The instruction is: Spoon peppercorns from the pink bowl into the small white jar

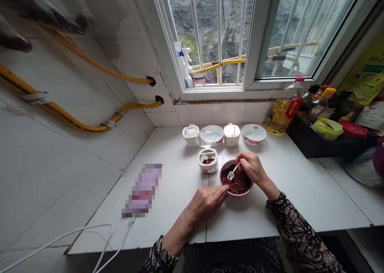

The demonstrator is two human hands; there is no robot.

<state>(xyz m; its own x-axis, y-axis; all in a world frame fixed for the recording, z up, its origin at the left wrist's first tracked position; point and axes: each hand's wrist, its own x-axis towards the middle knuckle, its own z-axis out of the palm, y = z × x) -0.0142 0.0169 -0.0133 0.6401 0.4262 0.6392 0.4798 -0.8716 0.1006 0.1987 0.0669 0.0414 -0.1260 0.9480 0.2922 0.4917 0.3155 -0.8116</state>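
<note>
Pinched between thumb and fingertips, the small white plastic spoon (232, 173) sits in the right hand (253, 168), its tip dipping into a small pink ceramic bowl (227, 191) of dark red dried peppercorns (238, 182). The left hand (207, 201) has no closed grip; its fingers rest against the bowl's near rim, steadying it on the white tiled surface (294, 189). The spoon looks light and stiff, best held at its handle end. The bowl seems breakable and likely to slide. Both wrists angle inward.
</note>
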